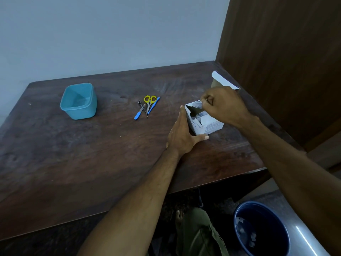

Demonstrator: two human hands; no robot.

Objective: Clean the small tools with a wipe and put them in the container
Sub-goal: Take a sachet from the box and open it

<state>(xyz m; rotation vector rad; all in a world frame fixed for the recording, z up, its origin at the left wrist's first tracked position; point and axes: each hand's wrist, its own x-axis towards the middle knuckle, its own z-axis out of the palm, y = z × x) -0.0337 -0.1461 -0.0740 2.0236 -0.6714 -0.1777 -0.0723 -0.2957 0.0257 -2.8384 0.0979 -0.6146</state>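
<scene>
The fingers (207, 99) of the right hand (224, 106) are curled tight, pinching the corner of a pale wipe (198, 102) at the mouth of a white cardboard box (206, 124). The wipe looks only partly drawn out; the rest of it is lost inside the torn opening. The left hand (182, 134) lies flat against the box's near side, fingers straight and thumb along the bottom edge, steadying it without gripping.

Beyond the hands, the small tools (146, 107) lie in a loose bunch in the middle of the dark wooden surface (92, 154): yellow-handled scissors (149, 100), a blue-handled pick or blade on either side, and some thin metal pieces between. They sit well apart from the box. Further left stands the blue container (79, 101), open, and as far as I can see, with nothing in it.

So, to my eye, the job has barely begun: no tool wiped, none stowed. Fetching the wipe is the step in hand; every tool remains to be cleaned and dropped in.

The thin metal tools are too small to name. The print on the box is unreadable. A white flap (223, 80) behind the right hand may be the box's lid, though the hand hides the join. Below the surface edge a dark bin (258, 230) holds pale scraps I cannot make out.
</scene>
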